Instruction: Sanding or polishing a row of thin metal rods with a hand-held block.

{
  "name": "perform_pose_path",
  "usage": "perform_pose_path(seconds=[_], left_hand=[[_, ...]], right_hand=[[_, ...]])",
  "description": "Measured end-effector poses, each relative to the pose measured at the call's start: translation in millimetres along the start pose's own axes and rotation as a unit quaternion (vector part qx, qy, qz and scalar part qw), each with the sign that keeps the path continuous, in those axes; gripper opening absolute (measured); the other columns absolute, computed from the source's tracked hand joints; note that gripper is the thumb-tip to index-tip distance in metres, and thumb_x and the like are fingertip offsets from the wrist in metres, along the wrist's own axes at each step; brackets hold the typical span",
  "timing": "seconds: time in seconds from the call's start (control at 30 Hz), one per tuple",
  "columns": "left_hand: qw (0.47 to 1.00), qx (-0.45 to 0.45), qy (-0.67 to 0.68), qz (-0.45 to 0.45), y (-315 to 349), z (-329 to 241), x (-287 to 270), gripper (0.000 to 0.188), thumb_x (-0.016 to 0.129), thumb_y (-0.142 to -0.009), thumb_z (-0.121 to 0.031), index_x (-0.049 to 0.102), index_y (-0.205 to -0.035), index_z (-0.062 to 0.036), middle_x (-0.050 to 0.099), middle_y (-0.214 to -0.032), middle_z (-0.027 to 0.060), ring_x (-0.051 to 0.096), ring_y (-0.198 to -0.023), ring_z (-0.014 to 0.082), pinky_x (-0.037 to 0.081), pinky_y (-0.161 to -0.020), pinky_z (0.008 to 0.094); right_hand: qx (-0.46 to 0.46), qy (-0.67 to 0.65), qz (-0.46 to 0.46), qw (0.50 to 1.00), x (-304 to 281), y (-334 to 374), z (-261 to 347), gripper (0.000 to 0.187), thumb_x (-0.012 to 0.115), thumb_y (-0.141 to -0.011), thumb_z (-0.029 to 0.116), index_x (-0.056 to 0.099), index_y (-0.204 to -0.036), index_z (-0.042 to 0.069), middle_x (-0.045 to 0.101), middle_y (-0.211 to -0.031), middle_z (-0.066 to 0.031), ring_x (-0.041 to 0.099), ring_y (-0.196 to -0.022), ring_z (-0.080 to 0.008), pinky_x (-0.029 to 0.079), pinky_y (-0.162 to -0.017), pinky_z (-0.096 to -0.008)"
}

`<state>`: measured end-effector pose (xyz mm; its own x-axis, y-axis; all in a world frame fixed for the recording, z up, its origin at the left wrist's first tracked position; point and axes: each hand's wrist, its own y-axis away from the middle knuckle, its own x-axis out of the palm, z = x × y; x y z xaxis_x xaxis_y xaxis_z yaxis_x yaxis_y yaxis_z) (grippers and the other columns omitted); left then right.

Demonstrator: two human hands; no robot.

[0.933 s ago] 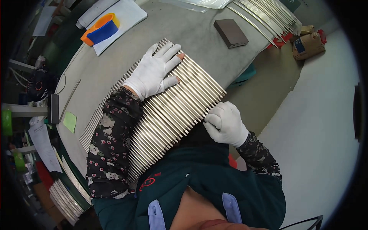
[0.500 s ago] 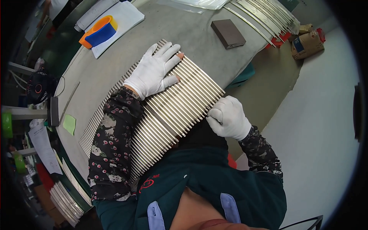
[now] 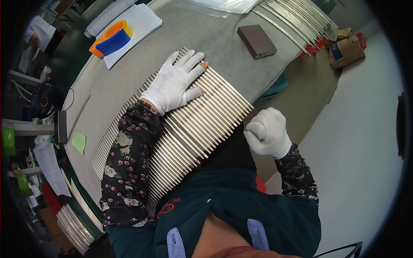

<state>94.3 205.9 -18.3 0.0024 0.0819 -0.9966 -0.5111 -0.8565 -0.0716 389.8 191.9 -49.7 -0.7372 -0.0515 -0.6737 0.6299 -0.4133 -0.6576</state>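
Note:
A row of thin, shiny metal rods (image 3: 217, 101) lies side by side on the grey table, with their near ends jutting past its edge close to my body. My left hand (image 3: 174, 84), in a white glove with bare thumb and finger tips, rests flat across the rods with its fingers spread. Off the right side of the row, my gloved right hand (image 3: 269, 133) is curled into a fist, apart from the rod ends. Whatever the fist may hold is hidden.
A dark brown block (image 3: 257, 41) sits on the grey table (image 3: 219, 41). More rods (image 3: 297, 21) lie at the far right. Orange and blue tape rolls (image 3: 112, 38) rest on white papers (image 3: 142, 26). At left are a green note (image 3: 78, 142), a single rod (image 3: 78, 118) and a fan (image 3: 43, 99).
My right fist has moved right, away from the rod ends it was against. My left hand stays on the rods.

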Motion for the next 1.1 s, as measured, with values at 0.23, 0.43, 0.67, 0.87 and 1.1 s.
perform_pose_path(seconds=[0.23,0.43,0.67,0.87,1.1], left_hand=[[1.000,0.008,0.000,0.000,6.2,-0.5,-6.8,0.068,0.039,-0.093,-0.055,0.041,-0.140,-0.0055,0.036,-0.148,0.0179,0.032,-0.137,0.0372,0.021,-0.114,0.0512],[1.000,0.003,0.000,-0.003,9.7,-0.3,-4.3,0.067,0.038,-0.094,-0.056,0.042,-0.140,-0.0072,0.037,-0.147,0.0179,0.033,-0.137,0.0368,0.021,-0.114,0.0516],[1.000,0.005,0.009,-0.006,9.0,-0.4,-4.2,0.067,0.038,-0.094,-0.056,0.042,-0.140,-0.0074,0.037,-0.147,0.0172,0.033,-0.137,0.0366,0.021,-0.113,0.0516],[1.000,-0.004,0.012,-0.009,9.4,1.7,1.3,0.067,0.039,-0.094,-0.055,0.041,-0.140,-0.0070,0.037,-0.147,0.0164,0.033,-0.137,0.0359,0.021,-0.114,0.0508],[1.000,-0.012,-0.003,0.002,-6.5,-0.6,-1.7,0.064,0.046,-0.092,-0.049,0.041,-0.140,-0.0072,0.036,-0.148,0.0135,0.031,-0.139,0.0328,0.021,-0.115,0.0489]], right_hand=[[0.096,0.104,-0.160,0.977,-10.7,-38.5,-65.4,0.026,0.071,-0.071,0.008,0.061,-0.095,0.007,0.064,-0.088,-0.0080,0.061,-0.078,-0.0262,0.049,-0.070,-0.0358],[0.210,0.300,-0.066,0.928,15.5,-79.0,-99.3,0.067,0.072,-0.074,0.042,0.053,-0.129,0.007,0.057,-0.120,-0.0180,0.057,-0.107,-0.0320,0.046,-0.088,-0.0450],[0.265,0.328,0.026,0.906,26.5,-76.3,-117.6,0.061,0.069,-0.077,0.044,0.057,-0.129,0.013,0.055,-0.117,-0.0228,0.057,-0.103,-0.0365,0.044,-0.090,-0.0474],[0.199,0.213,-0.054,0.955,-11.3,-42.5,-64.6,0.052,0.072,-0.075,0.024,0.060,-0.123,0.010,0.055,-0.117,-0.0224,0.056,-0.102,-0.0372,0.046,-0.089,-0.0432],[0.263,0.200,-0.007,0.944,-13.6,-10.5,-59.5,0.055,0.073,-0.073,0.023,0.057,-0.124,0.010,0.051,-0.125,-0.0231,0.052,-0.109,-0.0383,0.044,-0.092,-0.0460]])
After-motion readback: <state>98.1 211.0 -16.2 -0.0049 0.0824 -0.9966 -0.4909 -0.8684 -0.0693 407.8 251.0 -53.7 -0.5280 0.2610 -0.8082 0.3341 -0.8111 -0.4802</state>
